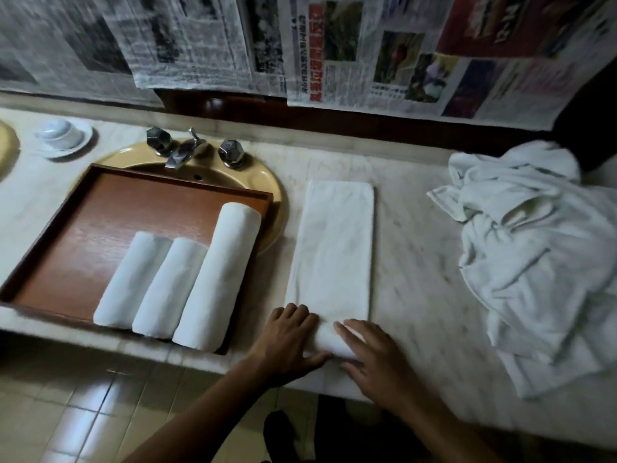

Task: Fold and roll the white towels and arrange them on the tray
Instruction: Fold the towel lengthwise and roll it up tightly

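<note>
On the marble counter (417, 228) a white folded towel (334, 248) lies as a long narrow strip running away from the person, its near end turned up into a short roll (329, 339) at the counter's front edge. The left hand (287, 339) rests on the left end of that roll, its fingers laid nearly flat over the top and its thumb stretched along the near side. The right hand (377, 359) presses on the right end with straight, relaxed fingers, and neither hand is clenched. Just left of the strip a brown wooden tray (100, 222) sits across a yellow sink (270, 185), and three rolled towels lie in it side by side, touching, against its right wall: a short roll (130, 282), a middle roll (168, 289) and a longer roll (217, 279). Well to the right of the strip a heap of loose towels (527, 248) lies crumpled on the counter. Behind the tray stands a chrome tap (182, 152) with two faceted knobs, and farther left a white cup on a saucer (61, 135). Sheets of newspaper (350, 48) hang on the wall above, and pale floor tiles (100, 406) show below the counter
</note>
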{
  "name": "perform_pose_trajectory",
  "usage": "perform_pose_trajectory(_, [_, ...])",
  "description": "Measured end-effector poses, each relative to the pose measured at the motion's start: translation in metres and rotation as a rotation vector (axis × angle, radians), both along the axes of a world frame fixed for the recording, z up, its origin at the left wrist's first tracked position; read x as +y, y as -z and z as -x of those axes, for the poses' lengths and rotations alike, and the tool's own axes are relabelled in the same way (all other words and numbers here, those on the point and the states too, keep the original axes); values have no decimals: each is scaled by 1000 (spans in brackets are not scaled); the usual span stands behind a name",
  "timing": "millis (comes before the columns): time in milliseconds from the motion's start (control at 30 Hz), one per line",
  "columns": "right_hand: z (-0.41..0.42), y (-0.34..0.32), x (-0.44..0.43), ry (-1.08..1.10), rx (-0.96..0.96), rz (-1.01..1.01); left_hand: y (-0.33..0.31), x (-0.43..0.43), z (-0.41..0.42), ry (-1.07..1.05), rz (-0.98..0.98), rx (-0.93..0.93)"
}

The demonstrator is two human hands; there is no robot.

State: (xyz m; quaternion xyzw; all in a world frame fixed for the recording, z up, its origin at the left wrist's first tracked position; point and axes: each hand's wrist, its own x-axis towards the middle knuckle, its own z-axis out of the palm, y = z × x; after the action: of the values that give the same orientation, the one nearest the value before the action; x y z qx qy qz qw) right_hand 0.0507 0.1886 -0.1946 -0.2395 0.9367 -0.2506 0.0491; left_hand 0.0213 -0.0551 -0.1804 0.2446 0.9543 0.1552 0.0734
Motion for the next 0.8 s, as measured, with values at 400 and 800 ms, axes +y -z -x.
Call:
perform_pose_trajectory(400, [-39, 4, -7, 117, -15, -75, 4, -58, -22, 108, 25, -47])
perform_pose_trajectory(800, [-52, -6, -9, 230, -74, 55, 2, -73, -30, 54, -137, -163])
